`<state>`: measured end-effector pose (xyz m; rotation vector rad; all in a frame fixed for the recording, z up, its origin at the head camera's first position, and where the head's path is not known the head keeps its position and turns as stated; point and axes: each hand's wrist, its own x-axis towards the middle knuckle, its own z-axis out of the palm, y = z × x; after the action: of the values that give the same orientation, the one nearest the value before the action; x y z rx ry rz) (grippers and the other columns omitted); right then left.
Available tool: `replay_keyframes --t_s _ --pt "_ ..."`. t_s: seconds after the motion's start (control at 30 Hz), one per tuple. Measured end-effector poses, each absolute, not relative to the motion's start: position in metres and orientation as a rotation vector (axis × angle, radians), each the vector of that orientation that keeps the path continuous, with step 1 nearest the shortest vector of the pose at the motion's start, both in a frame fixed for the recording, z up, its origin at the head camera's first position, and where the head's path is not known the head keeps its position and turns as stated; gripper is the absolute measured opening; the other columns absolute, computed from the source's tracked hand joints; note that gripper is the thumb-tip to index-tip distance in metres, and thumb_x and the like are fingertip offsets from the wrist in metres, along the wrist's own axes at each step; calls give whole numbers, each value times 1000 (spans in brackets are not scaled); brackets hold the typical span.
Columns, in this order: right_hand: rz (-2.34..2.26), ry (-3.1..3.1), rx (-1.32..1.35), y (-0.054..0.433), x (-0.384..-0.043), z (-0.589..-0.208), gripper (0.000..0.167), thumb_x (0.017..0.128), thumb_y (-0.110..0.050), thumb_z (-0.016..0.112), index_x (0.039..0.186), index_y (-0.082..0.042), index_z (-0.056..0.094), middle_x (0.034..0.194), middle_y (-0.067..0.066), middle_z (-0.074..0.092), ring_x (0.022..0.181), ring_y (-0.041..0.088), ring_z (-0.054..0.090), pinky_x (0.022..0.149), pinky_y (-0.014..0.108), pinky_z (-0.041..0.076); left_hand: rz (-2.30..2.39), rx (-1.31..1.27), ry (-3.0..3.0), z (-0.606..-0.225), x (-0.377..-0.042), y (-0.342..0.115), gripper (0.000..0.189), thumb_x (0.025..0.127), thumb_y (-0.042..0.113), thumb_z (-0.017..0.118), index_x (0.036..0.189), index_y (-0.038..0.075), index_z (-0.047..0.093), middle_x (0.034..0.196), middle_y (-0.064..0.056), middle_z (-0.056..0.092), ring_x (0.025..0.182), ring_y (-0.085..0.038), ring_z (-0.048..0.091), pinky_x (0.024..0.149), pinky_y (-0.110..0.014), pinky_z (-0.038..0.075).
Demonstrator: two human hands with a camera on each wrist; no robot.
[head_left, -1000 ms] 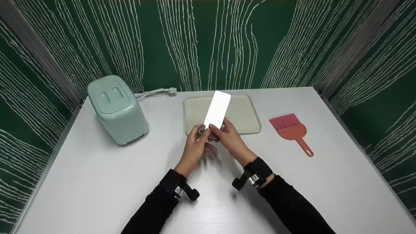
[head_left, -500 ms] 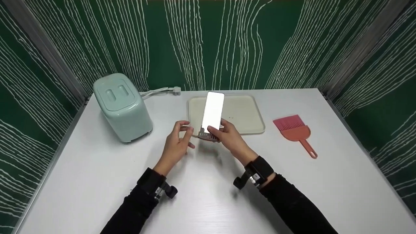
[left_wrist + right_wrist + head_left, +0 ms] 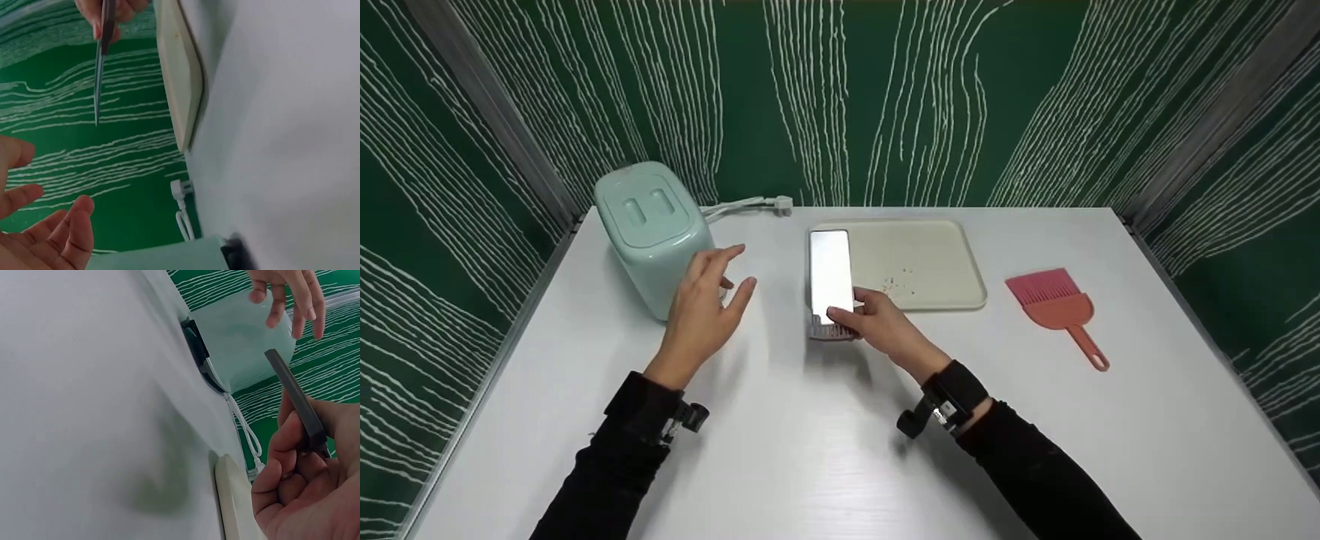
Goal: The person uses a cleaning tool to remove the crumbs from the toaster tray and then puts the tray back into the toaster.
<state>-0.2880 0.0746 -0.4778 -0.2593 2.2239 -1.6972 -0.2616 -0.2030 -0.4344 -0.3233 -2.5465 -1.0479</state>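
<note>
My right hand [image 3: 885,322] grips the toaster's crumb tray [image 3: 831,270], a slim shiny plate with a grey slotted end, thumb on top near that end. In the left wrist view the crumb tray [image 3: 99,81] appears edge-on, held above the table. My left hand [image 3: 699,311] holds nothing; its fingers are spread in front of the mint-green toaster [image 3: 656,236]. Behind the right hand lies a cream serving tray [image 3: 919,247], with small dark crumbs [image 3: 894,285] scattered near its front. The crumb tray overlaps its left edge in the head view.
A white power cord with a plug [image 3: 782,204] lies behind the toaster at the table's back edge. On the right rests a small orange-red dustpan with a pink brush [image 3: 1054,300]. Green walls with white streaks enclose the white table [image 3: 810,450].
My left hand has let go of the crumb tray and moved left toward the toaster. The right hand has turned the crumb tray to point straight away. More of the crumbs now show.
</note>
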Motion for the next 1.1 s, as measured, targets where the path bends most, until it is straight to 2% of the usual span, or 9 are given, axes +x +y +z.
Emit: replay_keyframes --t_s 0.13,0.27,0.37,0.43,0.53,0.67,0.83,0.93,1.1 --pt "-1647 2199 -295 68 -288 -480 41 105 -23 71 138 1 66 84 -5 73 80 6 67 76 23 53 -1010 -292 -2510 -423 -264 -218 50 104 20 72 151 8 60 141 -18 56 111 -32 64 95 -47 58" --pt "-1591 2164 -340 61 -286 -481 34 105 -24 71 129 -1 71 85 -6 72 80 6 66 75 23 53 -959 -300 -2433 -415 -268 -231 47 102 16 74 146 6 64 138 -20 57 122 -36 62 105 -52 55" --pt "-1545 2142 -376 56 -284 -481 28 106 -25 71 122 -3 72 83 -7 70 79 6 64 76 24 52 -852 -299 -2386 -414 -273 -240 44 101 18 75 143 5 67 139 -24 58 128 -42 56 112 -59 47" --pt "-1506 2142 -406 52 -282 -481 23 106 -27 70 119 -8 72 80 -8 67 77 6 59 76 25 49 -772 -274 -2383 -414 -277 -248 46 101 22 76 143 6 67 144 -25 57 133 -44 52 111 -65 41" --pt "-1435 2166 -451 45 -280 -484 18 107 -30 69 103 -14 64 76 -8 57 74 8 51 73 26 41 -673 -224 -2418 -416 -284 -258 52 100 28 77 147 10 64 156 -26 50 145 -46 45 111 -71 34" --pt "-1365 2169 -487 35 -278 -487 30 108 -32 67 89 -16 50 75 -7 49 74 10 44 70 27 35 -608 -183 -2511 -422 -293 -272 62 100 35 77 155 17 57 168 -26 37 157 -48 31 117 -78 26" --pt "-1332 2096 -501 20 -276 -491 20 109 -32 64 99 -16 59 83 -7 54 82 10 48 77 27 39 -596 -168 -2596 -431 -302 -285 69 100 38 77 161 19 50 175 -25 25 162 -56 18 118 -88 19" --pt "-1315 2057 -491 12 -275 -493 18 109 -32 64 100 -16 61 85 -8 55 83 9 49 80 26 41 -601 -180 -2603 -436 -305 -290 70 101 37 76 162 19 49 175 -26 25 162 -58 15 120 -86 19" --pt "-1291 2021 -483 1 -276 -497 19 107 -31 67 96 -17 61 82 -8 54 77 8 47 74 24 39 -618 -233 -2579 -440 -308 -291 68 101 35 76 161 14 50 170 -31 33 163 -57 11 132 -71 13"
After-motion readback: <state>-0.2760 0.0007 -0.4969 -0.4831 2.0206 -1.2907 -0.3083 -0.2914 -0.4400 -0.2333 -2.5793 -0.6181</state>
